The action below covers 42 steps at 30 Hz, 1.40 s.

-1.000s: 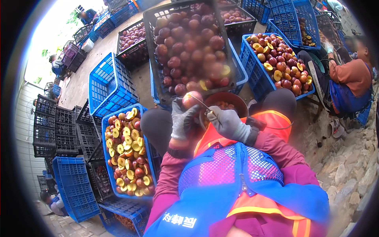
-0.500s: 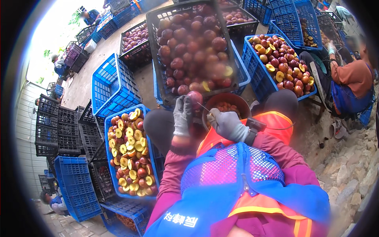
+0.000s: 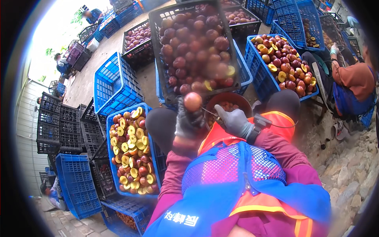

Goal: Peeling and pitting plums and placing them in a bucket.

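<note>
My left hand [image 3: 187, 122], in a grey glove with dark fingers, grips a whole reddish plum [image 3: 192, 101] in front of my lap. In my gloved right hand [image 3: 237, 121] is a small knife [image 3: 209, 112], its thin blade pointing at the plum's lower side. Whether the tip touches the skin is hard to make out. Just beyond the hands stands a reddish-brown basin [image 3: 247, 103] with small orange-brown pieces in it. A black crate [image 3: 158, 59] of whole plums tilts toward me over a blue crate [image 3: 245, 75], partly blurred.
At my left is a blue crate [image 3: 109, 136] of halved plums, with a bare blue crate [image 3: 103, 89] beyond it. Another blue crate [image 3: 256, 73] of cut plums stands at right, near a co-worker [image 3: 353, 79]. Black crates [image 3: 59, 126] are stacked far left; stones [image 3: 351, 185] lie right.
My left hand has turned and raised the plum slightly, so the plum now sits on top of the fingers. My right hand has shifted a little right with the knife.
</note>
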Motion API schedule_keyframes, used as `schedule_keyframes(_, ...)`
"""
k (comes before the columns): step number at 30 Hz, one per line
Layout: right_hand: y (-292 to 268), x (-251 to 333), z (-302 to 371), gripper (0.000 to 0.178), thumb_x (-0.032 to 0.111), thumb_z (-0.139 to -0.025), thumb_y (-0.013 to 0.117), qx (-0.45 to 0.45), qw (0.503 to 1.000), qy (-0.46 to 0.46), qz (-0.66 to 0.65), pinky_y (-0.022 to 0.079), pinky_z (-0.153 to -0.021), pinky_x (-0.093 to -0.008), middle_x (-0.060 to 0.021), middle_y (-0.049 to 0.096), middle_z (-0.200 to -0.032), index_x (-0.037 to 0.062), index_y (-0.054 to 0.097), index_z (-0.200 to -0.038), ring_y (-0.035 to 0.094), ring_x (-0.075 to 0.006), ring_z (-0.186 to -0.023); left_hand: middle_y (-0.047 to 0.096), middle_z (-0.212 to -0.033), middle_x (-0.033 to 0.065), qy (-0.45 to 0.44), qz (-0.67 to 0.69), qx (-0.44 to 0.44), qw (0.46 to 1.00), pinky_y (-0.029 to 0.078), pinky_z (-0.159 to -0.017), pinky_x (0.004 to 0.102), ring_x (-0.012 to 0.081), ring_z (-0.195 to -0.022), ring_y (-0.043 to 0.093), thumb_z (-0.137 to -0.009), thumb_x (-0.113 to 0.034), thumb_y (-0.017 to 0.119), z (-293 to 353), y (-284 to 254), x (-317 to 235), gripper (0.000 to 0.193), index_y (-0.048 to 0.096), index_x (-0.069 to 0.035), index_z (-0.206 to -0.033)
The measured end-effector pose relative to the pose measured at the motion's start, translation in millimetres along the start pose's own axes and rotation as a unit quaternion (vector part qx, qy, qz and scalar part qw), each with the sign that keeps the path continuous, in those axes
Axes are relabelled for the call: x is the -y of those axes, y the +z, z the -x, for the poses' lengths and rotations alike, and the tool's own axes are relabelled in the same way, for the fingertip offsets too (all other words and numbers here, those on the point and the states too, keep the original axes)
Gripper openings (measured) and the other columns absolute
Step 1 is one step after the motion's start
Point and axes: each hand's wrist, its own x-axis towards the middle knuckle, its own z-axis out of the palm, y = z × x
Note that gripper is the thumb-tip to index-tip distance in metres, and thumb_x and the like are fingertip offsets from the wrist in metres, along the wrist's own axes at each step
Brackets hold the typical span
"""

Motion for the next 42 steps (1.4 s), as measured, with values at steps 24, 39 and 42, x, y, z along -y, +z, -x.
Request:
schedule_keyframes(24,11.8,21.5,-46.6,0.046,0.051,-0.087,0.088,-0.124,0.949,0.161,-0.239,0.058,-0.070,-0.0422,-0.0132,0.072,-0.087,0.0080,0.073,-0.093,0.071,-0.0301,-0.074,0.066,-0.082,0.0055,0.076,-0.255,-0.036,0.963,0.042,-0.046,0.0312,0.0159,-0.053,0.055,-0.101,-0.080,0.051,-42.9,-50.2,55.6,0.076,0.069,-0.008,-0.118)
schedule_keyframes(39,-30.6,16.4,-58.0,0.034,0.041,-0.094,0.082,-0.059,0.964,0.025,-0.257,0.053,-0.059,-0.0404,-0.0077,0.070,-0.082,0.0088,0.071,-0.096,0.071,-0.0274,-0.070,0.073,-0.099,0.0088,0.271,-0.622,0.170,0.715,0.058,-0.073,0.0380,0.0243,-0.087,0.073,-0.079,-0.002,0.076,18.0,-9.5,37.4,0.036,0.070,-0.008,-0.115)
schedule_keyframes(42,-40.9,14.4,-78.0,0.035,0.043,-0.103,0.073,0.016,0.835,0.191,-0.515,0.048,-0.052,-0.0331,-0.0011,0.066,-0.079,0.0084,0.070,-0.098,0.065,-0.0154,-0.061,0.073,-0.105,0.0107,0.246,-0.616,0.129,0.737,0.058,-0.077,0.0396,0.0277,-0.092,0.073,-0.077,0.000,0.075,21.1,13.4,23.1,0.037,0.070,-0.007,-0.113)
